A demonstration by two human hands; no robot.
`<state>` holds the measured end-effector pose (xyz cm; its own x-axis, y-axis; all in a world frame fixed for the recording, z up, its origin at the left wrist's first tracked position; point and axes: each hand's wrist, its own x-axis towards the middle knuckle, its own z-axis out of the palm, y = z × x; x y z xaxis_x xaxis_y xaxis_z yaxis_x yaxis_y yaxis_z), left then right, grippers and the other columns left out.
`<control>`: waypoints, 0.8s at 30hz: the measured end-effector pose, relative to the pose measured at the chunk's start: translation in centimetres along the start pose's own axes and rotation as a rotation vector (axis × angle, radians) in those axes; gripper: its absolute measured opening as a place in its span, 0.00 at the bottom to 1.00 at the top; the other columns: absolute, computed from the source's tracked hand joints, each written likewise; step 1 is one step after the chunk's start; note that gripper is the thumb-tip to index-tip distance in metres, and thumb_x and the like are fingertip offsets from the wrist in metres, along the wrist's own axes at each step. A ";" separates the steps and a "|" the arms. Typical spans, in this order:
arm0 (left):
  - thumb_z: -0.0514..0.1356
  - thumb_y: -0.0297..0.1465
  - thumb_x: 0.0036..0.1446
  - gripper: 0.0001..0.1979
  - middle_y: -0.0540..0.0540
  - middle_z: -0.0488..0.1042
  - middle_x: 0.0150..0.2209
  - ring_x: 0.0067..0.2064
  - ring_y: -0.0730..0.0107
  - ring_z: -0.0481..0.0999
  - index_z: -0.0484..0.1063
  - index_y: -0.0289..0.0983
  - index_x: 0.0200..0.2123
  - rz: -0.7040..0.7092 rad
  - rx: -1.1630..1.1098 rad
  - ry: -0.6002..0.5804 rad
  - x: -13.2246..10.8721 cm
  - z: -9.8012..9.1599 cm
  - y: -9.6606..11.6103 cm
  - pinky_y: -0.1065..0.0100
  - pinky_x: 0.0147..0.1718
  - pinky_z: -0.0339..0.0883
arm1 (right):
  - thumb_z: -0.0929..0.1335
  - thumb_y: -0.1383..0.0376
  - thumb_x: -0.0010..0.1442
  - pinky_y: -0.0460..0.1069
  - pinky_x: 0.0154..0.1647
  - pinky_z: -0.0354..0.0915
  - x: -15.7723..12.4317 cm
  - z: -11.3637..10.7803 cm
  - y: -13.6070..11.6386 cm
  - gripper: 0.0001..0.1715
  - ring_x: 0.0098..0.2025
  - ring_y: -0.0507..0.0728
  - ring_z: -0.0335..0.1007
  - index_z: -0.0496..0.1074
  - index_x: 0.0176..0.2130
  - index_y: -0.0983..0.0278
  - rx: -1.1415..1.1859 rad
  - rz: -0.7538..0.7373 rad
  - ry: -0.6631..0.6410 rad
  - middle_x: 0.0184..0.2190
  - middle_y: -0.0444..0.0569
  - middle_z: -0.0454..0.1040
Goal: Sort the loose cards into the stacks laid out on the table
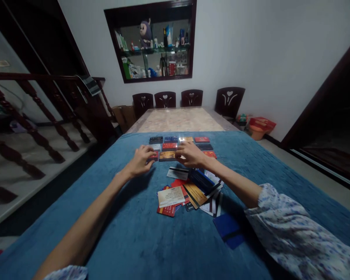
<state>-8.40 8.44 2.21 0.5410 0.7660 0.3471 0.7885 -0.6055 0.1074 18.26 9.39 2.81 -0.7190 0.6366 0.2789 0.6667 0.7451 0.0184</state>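
Plastic cards lie in neat rows (179, 144) on a blue cloth (151, 233) over the table. My left hand (141, 158) rests on the left end of the nearest row, fingers curled over a red card (154, 156). My right hand (191, 154) reaches in from the right, fingers bent, touching the right edge of an orange-brown card (167, 155) in the same row. A loose heap of cards (189, 192) lies closer to me, under my right forearm. A single dark blue card (228, 230) lies apart at the lower right.
Bare marble tabletop (177, 118) extends beyond the cloth, with several dark wooden chairs (166, 99) at its far end. A wall niche (153, 41) holds bottles and a plush toy. A stair railing (41, 112) runs on the left. An orange container (259, 127) sits on the floor at right.
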 end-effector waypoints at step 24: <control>0.57 0.27 0.60 0.09 0.43 0.76 0.39 0.44 0.61 0.68 0.77 0.37 0.40 0.138 -0.209 -0.068 -7.6 1.2 7.3 0.58 0.45 0.64 | 0.71 0.55 0.59 0.55 0.45 0.54 -6.1 1.0 -5.1 0.16 0.49 0.63 0.60 0.76 0.43 0.62 0.146 -0.232 -0.090 0.43 0.53 0.75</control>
<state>-6.38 -1.53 -0.79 0.6634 0.6811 0.3097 0.6316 -0.7317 0.2562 19.04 1.93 0.02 -0.8679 0.4561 0.1968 0.4518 0.8894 -0.0690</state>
